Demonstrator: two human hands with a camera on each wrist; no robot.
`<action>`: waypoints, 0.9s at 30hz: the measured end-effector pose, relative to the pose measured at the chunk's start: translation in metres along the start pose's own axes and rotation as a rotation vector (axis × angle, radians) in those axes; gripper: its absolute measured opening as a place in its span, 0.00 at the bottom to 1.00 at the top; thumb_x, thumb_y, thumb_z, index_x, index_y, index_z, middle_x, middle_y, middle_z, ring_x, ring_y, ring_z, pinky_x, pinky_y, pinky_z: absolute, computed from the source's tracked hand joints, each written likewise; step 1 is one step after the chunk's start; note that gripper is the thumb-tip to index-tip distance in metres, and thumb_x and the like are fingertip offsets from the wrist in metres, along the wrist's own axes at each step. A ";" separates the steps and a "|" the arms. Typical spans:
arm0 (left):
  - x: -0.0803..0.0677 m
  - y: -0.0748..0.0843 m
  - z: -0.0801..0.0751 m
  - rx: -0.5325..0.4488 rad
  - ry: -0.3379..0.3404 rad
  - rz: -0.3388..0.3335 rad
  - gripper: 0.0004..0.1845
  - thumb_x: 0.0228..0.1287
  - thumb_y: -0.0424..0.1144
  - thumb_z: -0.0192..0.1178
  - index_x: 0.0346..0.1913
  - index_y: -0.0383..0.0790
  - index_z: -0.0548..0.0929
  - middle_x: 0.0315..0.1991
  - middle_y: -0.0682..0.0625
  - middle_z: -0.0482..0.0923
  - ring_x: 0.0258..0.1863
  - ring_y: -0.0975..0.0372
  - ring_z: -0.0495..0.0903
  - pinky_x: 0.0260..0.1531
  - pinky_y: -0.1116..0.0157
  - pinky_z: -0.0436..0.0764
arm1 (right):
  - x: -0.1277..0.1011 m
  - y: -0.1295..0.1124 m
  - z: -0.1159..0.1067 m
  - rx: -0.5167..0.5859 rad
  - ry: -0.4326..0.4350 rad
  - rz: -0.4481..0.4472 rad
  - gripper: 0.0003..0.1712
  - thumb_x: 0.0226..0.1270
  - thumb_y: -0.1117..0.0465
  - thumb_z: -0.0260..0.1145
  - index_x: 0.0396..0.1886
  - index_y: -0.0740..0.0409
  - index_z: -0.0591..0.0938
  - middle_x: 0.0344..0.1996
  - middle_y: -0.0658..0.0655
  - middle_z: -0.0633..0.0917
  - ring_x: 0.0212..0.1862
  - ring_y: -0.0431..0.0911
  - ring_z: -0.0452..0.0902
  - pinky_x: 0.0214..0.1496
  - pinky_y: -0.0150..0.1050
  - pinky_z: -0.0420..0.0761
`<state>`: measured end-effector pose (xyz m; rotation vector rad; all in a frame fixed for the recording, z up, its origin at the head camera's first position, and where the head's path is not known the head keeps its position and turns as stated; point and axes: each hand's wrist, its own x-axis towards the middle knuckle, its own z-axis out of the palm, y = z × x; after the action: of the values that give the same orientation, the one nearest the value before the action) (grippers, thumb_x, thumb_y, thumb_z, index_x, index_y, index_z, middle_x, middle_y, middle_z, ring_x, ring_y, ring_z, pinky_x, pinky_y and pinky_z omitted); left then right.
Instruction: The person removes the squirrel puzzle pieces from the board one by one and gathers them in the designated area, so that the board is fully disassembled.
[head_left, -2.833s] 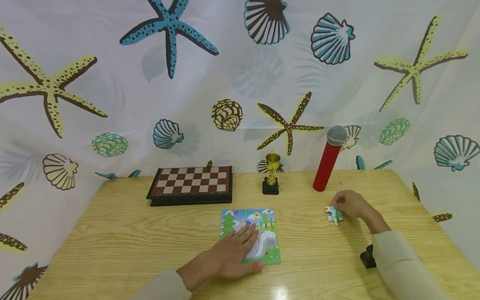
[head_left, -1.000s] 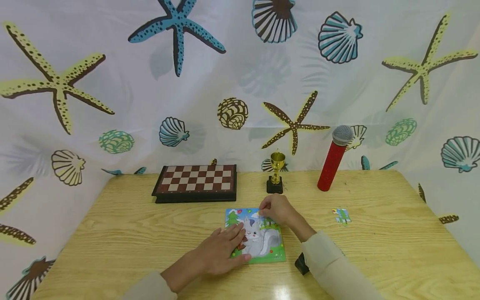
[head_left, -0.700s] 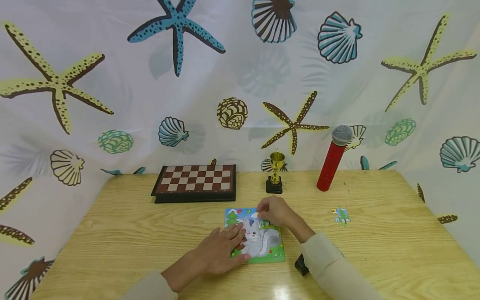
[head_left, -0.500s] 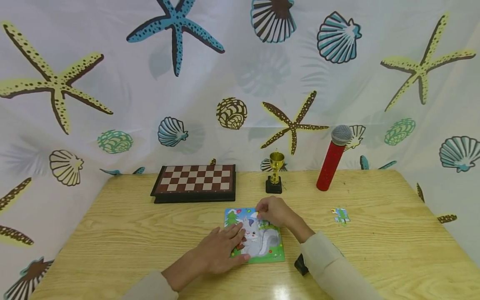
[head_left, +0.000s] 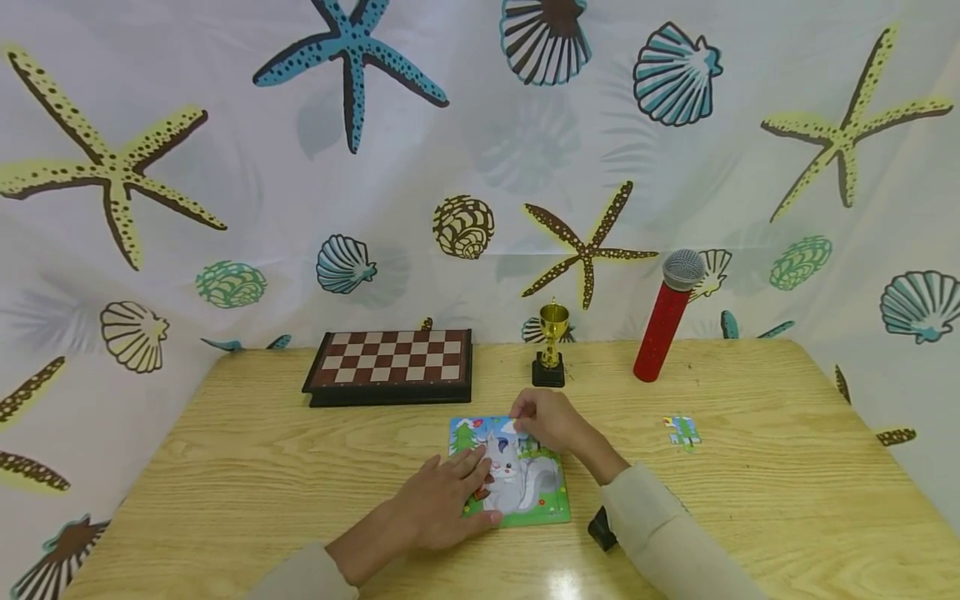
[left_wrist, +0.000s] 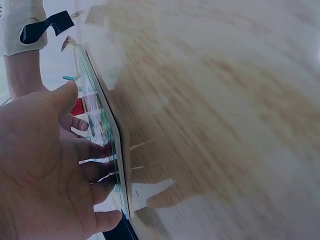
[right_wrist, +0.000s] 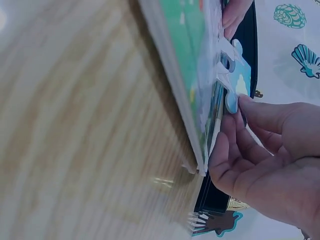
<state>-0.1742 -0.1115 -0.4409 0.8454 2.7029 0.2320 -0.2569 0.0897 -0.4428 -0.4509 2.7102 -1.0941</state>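
Puzzle board [head_left: 517, 479] (grey squirrel, green grass), light-blue piece [right_wrist: 239, 82]

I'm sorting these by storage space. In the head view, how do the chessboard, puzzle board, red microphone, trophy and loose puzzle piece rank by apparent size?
1. chessboard
2. puzzle board, partly covered by hands
3. red microphone
4. trophy
5. loose puzzle piece

The puzzle board lies nearer the camera, so its true rank against the chessboard is unsure.

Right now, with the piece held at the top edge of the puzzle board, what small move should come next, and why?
Probably lower and press the puzzle piece flat into the puzzle board. The right hand pinches it at the board's top edge, seemingly raised off the surface in the right wrist view, while the left hand lies flat on the board, steadying it.
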 end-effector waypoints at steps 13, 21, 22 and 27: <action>0.001 0.002 -0.001 -0.001 -0.003 -0.016 0.39 0.68 0.64 0.44 0.72 0.40 0.60 0.75 0.47 0.54 0.73 0.53 0.56 0.68 0.44 0.59 | -0.011 0.014 -0.027 0.041 -0.023 -0.062 0.02 0.64 0.66 0.64 0.33 0.61 0.80 0.30 0.54 0.82 0.33 0.40 0.74 0.36 0.32 0.74; 0.001 0.003 -0.002 -0.003 -0.011 -0.020 0.38 0.69 0.62 0.45 0.72 0.40 0.60 0.75 0.46 0.54 0.73 0.53 0.56 0.68 0.44 0.58 | -0.025 0.040 -0.056 0.006 -0.016 -0.051 0.03 0.66 0.65 0.63 0.33 0.61 0.80 0.30 0.55 0.82 0.32 0.41 0.73 0.35 0.33 0.74; 0.001 0.003 -0.003 0.000 -0.011 -0.019 0.38 0.69 0.62 0.44 0.72 0.40 0.60 0.75 0.46 0.54 0.73 0.53 0.56 0.68 0.44 0.58 | -0.027 0.044 -0.061 0.006 -0.018 -0.051 0.03 0.66 0.66 0.62 0.34 0.62 0.80 0.30 0.55 0.82 0.32 0.42 0.73 0.35 0.33 0.74; 0.001 0.002 -0.001 -0.001 -0.011 -0.020 0.38 0.69 0.62 0.45 0.72 0.40 0.60 0.74 0.46 0.55 0.73 0.52 0.57 0.68 0.44 0.58 | -0.036 0.067 -0.079 0.006 0.000 -0.037 0.02 0.65 0.68 0.62 0.34 0.64 0.80 0.29 0.57 0.82 0.31 0.42 0.72 0.34 0.34 0.73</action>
<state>-0.1746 -0.1093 -0.4394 0.8168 2.6995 0.2238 -0.2589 0.1986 -0.4312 -0.5016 2.7084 -1.1119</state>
